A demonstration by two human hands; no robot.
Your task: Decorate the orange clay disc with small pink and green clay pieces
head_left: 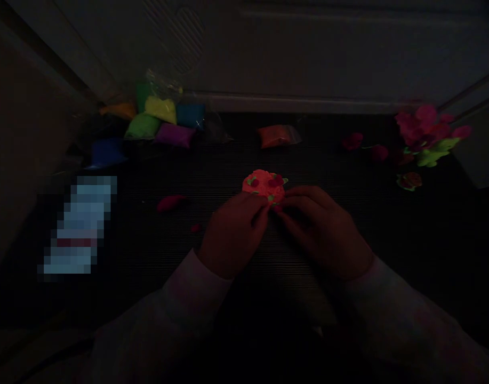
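Note:
A small round orange modelling-clay piece (262, 181), trimmed with dark red balls and green leaf-like bits, stands at the middle of the dark table. My left hand (237, 232) has its thumb and fingers closed at the near edge of this piece. From the other side, my right hand (326, 229) pinches the same near edge, where a green and red bit (271, 199) shows between the fingertips. My fingers partly hide the front of the clay. Left of my left hand lie a red clay lump (171, 203) and a smaller red ball (195, 228).
Several bags of coloured clay (160, 109) are heaped at the back left. One orange clay bag (277, 136) lies at the back middle. Pink and yellow-green clay shapes (426, 128) stand at the back right. A blurred bright screen (82, 218) lies at the left.

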